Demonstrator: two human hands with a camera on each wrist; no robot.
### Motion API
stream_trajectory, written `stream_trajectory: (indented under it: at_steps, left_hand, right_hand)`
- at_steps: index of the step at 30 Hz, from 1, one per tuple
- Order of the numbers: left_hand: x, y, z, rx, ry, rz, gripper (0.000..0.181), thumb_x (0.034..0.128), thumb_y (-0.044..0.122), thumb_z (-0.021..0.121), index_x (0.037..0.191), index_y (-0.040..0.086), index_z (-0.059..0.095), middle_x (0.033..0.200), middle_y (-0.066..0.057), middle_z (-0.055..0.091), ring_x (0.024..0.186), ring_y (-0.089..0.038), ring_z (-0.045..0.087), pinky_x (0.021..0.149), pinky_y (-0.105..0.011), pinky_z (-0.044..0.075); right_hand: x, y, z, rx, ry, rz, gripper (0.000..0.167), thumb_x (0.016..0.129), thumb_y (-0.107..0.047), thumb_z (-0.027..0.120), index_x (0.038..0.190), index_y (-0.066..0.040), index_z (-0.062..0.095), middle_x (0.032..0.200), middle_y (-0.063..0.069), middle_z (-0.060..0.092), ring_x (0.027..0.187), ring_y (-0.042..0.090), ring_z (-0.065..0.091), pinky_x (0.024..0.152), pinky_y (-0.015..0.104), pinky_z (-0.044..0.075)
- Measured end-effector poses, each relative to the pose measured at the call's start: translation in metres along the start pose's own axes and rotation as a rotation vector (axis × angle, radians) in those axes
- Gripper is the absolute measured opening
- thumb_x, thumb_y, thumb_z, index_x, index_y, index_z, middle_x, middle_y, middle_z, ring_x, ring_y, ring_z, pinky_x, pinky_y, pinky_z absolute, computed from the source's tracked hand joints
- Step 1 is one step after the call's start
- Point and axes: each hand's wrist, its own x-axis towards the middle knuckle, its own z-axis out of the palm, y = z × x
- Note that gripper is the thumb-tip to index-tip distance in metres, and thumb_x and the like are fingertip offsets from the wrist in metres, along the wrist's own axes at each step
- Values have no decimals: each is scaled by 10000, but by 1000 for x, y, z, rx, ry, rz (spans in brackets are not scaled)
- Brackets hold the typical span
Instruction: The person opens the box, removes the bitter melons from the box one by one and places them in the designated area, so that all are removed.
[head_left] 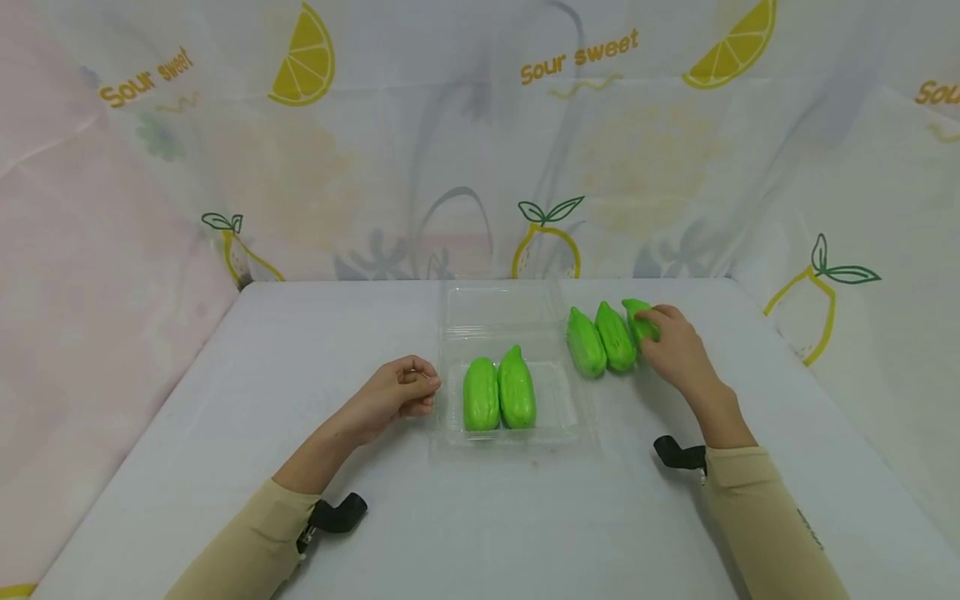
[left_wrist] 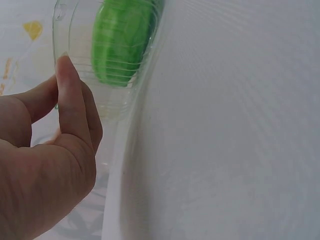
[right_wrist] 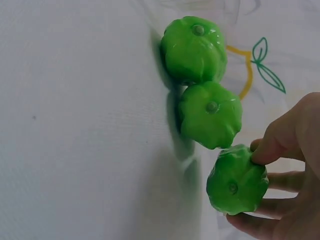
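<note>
In the head view, a clear plastic clamshell box [head_left: 558, 400] lies with its lid folded back. Two glossy green gourd-like vegetables, one [head_left: 481, 395] beside the other [head_left: 517, 388], lie in the left part of its base. My left hand [head_left: 390, 396] pinches the box's left rim between thumb and fingers. Right of the box, my right hand [head_left: 678, 346] grips a ridged green gourd [right_wrist: 237, 180], thumb on one side and fingers on the other. Two more gourds, the nearer one [right_wrist: 211, 115] and a farther one [right_wrist: 194, 50], lie side by side next to it.
A white cloth covers the table [head_left: 487, 525]. Behind it hangs a curtain [head_left: 375, 167] printed with lemons and lettering. Black wrist mounts, left [head_left: 339, 512] and right [head_left: 678, 452], stick out from the beige sleeves.
</note>
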Motion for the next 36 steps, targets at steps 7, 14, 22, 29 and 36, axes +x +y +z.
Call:
stream_trajectory:
  at_steps: [7,14,22,29,36]
  left_hand:
    - [1,0,0,-2,-10,5,224,1003,161,601,1124,9,488,811,14,585,715,-48,589,670,-160,571]
    - [0,1,0,5,6,-2,228,1000,168,607,1127,17,492,810,10,586,715,-54,587,670,-166,572]
    - [0,1,1,-2,15,-16,203,1003,153,599,1127,30,495,810,8,584,712,-57,582,661,-166,568]
    - [0,0,1,3,8,-8,222,999,162,607,1130,24,494,812,9,586,712,-55,586,662,-168,571]
    - [1,-2,-1,8,5,0,233,998,171,610,1130,18,492,809,18,592,714,-49,592,672,-170,575]
  right_hand:
    - [3,5,5,11,-45,23,553,825,17,406,1364,46,527,1468,331,377,1360,527,354,1011,632,405]
    - [6,4,5,4,-57,24,548,856,-11,416,1395,38,503,1463,342,377,1346,539,363,1038,669,383]
    - [4,2,0,-25,-51,11,574,858,-36,430,1424,55,458,1458,361,376,1337,554,368,1060,689,362]
    - [-1,-2,-6,-10,-11,9,574,839,-47,426,1401,59,476,1466,346,377,1344,548,363,1048,688,372]
    - [-5,-15,-9,-17,37,-28,504,900,-53,453,1395,24,497,1472,310,399,1350,515,384,1042,676,385]
